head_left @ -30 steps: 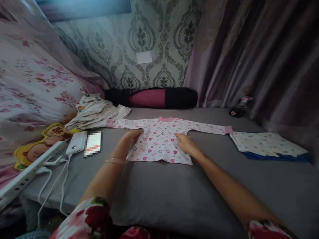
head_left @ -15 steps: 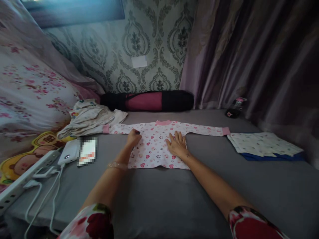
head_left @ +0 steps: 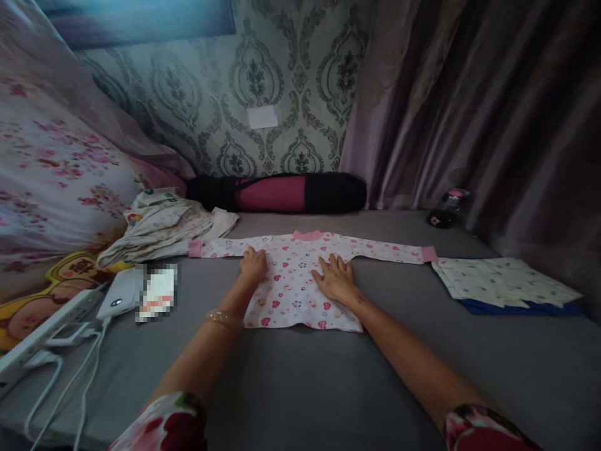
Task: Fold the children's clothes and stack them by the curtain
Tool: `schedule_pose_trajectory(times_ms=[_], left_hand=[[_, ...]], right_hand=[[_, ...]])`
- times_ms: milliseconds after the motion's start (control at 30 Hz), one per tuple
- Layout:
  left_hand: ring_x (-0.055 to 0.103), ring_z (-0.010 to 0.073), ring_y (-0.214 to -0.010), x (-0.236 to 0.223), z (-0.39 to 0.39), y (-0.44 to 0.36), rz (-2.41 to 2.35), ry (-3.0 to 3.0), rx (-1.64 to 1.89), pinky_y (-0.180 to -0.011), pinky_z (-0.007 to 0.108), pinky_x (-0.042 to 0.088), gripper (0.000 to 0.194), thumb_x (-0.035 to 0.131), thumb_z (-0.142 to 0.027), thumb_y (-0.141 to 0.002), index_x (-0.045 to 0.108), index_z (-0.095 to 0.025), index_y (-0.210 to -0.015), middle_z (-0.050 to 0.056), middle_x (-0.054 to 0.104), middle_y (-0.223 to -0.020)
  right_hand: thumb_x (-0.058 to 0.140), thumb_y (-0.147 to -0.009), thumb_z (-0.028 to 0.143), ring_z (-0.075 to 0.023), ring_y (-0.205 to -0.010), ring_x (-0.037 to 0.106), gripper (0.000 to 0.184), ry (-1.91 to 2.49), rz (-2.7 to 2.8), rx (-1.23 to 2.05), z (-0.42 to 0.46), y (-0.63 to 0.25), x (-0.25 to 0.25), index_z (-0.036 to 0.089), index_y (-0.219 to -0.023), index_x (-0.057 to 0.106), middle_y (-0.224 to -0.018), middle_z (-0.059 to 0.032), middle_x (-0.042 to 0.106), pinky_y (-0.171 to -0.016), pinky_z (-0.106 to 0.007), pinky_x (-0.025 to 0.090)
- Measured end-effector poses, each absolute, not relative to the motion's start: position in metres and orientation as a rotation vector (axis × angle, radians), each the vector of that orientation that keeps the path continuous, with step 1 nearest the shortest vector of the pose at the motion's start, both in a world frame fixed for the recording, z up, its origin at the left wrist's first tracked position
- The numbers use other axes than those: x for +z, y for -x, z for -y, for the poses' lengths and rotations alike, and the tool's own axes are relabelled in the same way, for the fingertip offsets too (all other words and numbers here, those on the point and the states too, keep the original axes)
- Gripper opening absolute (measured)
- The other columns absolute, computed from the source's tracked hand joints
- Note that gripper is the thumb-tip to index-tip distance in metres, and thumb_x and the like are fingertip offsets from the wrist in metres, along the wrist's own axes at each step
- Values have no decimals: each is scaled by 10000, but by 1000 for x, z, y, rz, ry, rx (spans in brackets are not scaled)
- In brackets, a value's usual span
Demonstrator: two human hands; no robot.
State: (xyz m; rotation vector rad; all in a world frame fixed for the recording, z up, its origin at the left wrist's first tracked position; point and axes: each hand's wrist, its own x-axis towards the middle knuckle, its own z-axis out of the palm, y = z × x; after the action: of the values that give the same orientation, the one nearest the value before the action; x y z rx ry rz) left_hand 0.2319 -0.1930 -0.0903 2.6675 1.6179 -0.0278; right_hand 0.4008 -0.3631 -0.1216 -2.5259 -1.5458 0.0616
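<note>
A long-sleeved child's shirt (head_left: 295, 288), white with pink hearts and pink collar and cuffs, lies flat with both sleeves stretched out sideways. My left hand (head_left: 254, 265) is at the shirt's left side below the sleeve, its fingers bent and closed on the fabric. Spread fingers show on my right hand (head_left: 336, 279), which rests flat on the right part of the shirt's body. The right cuff reaches a folded pale patterned cloth (head_left: 502, 280) with blue fabric beneath it. By the left cuff is a heap of pale clothes (head_left: 164, 225).
A white power strip (head_left: 51, 335), a white power bank (head_left: 119, 294) with cables and a blurred card (head_left: 157, 291) lie at left on the grey sheet (head_left: 300, 388). A black and pink roll bag (head_left: 277, 193) lies along the wall. A dark bottle (head_left: 444, 213) stands back right.
My left hand has turned slightly, so its bent fingers show from above. My right hand stays spread on the shirt. The view has shifted a little.
</note>
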Motion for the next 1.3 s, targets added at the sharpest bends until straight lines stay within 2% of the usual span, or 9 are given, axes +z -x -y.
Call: schedule_pose_trajectory(times_ms=[133,300,367,533,767,967,1100,1233,1300], left_hand=[[465,355,-1126,-89,193,-250,-1595,-2837,100,-882,433,404,289,516,-128,-798,631,-114,-1063,225,516,-1162],[447,310,-1178,-95,206,-292,-1177,-2929,246,-960,438,364,354,419,-172,-877,540,-153,-1210,174,513,-1257],[418,285,-1239,-101,210,-309,-959,-2931,241,-1011,420,342,379,402,-219,-910,488,-160,-1275,155,489,-1327],[324,280,-1359,-123,208,-343,-707,-2942,278,-1109,421,256,462,322,-315,-963,419,-104,-1363,173,395,-1452],[261,340,-1395,-144,200,-361,-891,-2913,306,-1126,534,175,561,269,-437,-967,359,-148,-1439,162,311,-1512],[236,321,-1409,-143,203,-360,-935,-2925,263,-1132,524,170,581,243,-469,-960,341,-175,-1452,127,292,-1528],[227,302,-1415,-142,203,-360,-951,-2945,220,-1138,508,168,583,212,-471,-963,319,-191,-1463,110,289,-1532],[233,306,-1413,-145,201,-361,-951,-2951,212,-1136,506,179,596,198,-485,-961,312,-193,-1468,111,282,-1535],[241,309,-1410,-146,200,-361,-958,-2954,215,-1134,509,182,595,202,-485,-960,317,-195,-1467,109,289,-1532]], right_hand=[[335,-939,494,-321,-1243,389,527,2506,1588,53,360,-409,-107,210,-1356,486,-1383,-151,461,-1012,-456,236],[267,-968,355,-284,-1145,471,452,2522,1505,63,343,-427,-97,160,-1140,637,-1216,-160,580,-977,-426,282],[238,-975,330,-283,-1226,419,467,2518,1457,14,336,-434,-100,144,-1211,595,-1305,-165,533,-1020,-437,246],[195,-978,441,-306,-1424,106,572,2594,1345,65,325,-448,-115,161,-1455,343,-1547,-128,232,-1103,-529,68],[186,-950,554,-387,-1410,100,629,2659,1298,124,322,-452,-127,238,-1485,286,-1561,-127,184,-1072,-609,45],[215,-951,535,-396,-1409,100,616,2655,1293,184,321,-453,-124,235,-1483,295,-1561,-125,187,-1075,-607,48],[311,-947,462,-341,-1407,174,578,2561,1294,274,323,-465,-117,215,-1469,327,-1543,-95,259,-1107,-538,108],[382,-932,324,-207,-1303,413,520,2367,1159,311,331,-495,-103,163,-1427,391,-1434,-100,455,-1065,-328,295],[384,-930,287,-184,-1219,499,461,2333,996,234,340,-515,-96,146,-1358,479,-1341,-105,550,-1005,-278,355]])
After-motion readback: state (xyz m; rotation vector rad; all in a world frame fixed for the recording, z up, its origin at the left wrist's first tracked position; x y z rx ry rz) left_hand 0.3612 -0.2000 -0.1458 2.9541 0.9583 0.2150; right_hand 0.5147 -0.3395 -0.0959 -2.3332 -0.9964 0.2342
